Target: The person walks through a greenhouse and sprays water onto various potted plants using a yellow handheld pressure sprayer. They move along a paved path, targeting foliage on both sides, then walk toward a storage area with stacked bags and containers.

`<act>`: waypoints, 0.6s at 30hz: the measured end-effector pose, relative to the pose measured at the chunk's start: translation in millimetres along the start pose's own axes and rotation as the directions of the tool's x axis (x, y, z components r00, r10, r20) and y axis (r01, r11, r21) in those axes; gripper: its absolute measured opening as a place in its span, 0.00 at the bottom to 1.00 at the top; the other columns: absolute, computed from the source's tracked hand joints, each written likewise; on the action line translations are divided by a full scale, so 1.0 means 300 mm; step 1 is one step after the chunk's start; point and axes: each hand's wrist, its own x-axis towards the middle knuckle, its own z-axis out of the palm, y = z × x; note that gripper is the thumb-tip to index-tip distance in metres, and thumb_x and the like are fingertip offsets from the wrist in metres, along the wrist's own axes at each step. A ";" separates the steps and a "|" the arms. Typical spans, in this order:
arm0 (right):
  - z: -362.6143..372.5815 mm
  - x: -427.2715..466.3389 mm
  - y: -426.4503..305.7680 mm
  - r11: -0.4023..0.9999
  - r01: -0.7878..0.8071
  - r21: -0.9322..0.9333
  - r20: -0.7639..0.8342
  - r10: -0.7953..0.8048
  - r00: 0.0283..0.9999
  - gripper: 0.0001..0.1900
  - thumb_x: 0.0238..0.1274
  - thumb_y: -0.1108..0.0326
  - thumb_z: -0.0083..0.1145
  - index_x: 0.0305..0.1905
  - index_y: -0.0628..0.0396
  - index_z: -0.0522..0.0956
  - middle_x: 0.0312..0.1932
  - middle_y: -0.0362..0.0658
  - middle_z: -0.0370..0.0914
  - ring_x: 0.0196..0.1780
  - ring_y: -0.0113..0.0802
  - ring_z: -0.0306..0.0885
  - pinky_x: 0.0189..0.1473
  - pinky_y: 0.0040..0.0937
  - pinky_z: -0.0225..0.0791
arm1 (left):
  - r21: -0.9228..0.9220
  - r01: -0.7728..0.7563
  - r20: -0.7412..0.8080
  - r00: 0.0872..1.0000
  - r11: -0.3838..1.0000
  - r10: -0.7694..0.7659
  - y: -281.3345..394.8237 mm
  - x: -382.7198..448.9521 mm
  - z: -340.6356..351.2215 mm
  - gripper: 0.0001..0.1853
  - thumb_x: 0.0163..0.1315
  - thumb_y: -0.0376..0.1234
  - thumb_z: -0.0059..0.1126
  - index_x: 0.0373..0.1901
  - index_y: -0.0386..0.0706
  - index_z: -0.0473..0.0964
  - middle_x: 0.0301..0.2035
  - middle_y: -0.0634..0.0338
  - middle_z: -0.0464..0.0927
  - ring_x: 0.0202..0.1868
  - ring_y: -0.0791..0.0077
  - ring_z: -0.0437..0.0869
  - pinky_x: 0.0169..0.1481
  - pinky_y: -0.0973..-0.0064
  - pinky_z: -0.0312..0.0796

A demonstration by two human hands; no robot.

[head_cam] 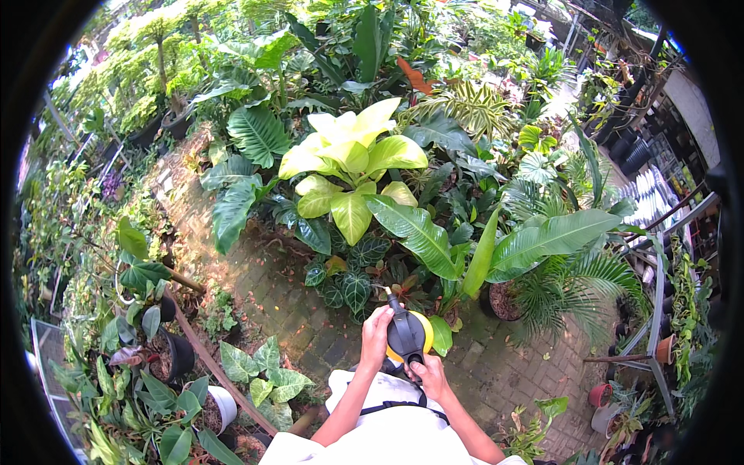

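A yellow and black pump sprayer is held upright in front of my white shirt, its nozzle pointing at the plants ahead. My left hand grips its left side near the neck. Around the black handle at the near end, my right hand is closed. Just beyond the nozzle tip are dark heart-shaped leaves with pale veins. Farther up stands a bright yellow-green broad-leaved plant, and long green leaves spread to the right.
Mossy paving runs between the planted beds. At lower left are a white pot, a black pot and a curved brown edging. A metal frame, a red pot and a terracotta pot stand at right.
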 end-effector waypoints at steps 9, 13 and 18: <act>0.000 0.001 0.009 1.000 0.005 0.001 0.007 -0.005 1.000 0.24 0.67 0.48 0.51 0.32 0.63 0.76 0.20 0.39 0.74 0.24 0.24 0.72 0.26 0.26 0.65 | -0.001 -0.017 -0.012 1.000 1.000 0.017 -0.005 -0.001 -0.004 0.22 0.71 0.41 0.46 0.50 0.31 0.79 0.44 0.57 0.82 0.45 0.75 0.81 0.56 0.78 0.71; -0.002 0.000 0.017 1.000 0.005 0.014 0.007 -0.005 1.000 0.24 0.67 0.48 0.52 0.32 0.64 0.76 0.20 0.39 0.74 0.24 0.24 0.71 0.26 0.26 0.65 | 0.008 -0.011 -0.014 1.000 1.000 0.012 -0.001 -0.003 -0.001 0.22 0.72 0.41 0.46 0.50 0.31 0.79 0.43 0.58 0.83 0.44 0.76 0.81 0.55 0.78 0.71; -0.006 -0.001 0.028 1.000 0.010 0.030 0.002 -0.010 1.000 0.23 0.67 0.50 0.52 0.32 0.64 0.76 0.20 0.39 0.74 0.24 0.24 0.71 0.26 0.26 0.65 | 0.009 -0.006 -0.004 1.000 1.000 0.006 0.004 -0.004 0.004 0.22 0.72 0.41 0.45 0.51 0.31 0.79 0.43 0.58 0.82 0.44 0.77 0.81 0.55 0.78 0.71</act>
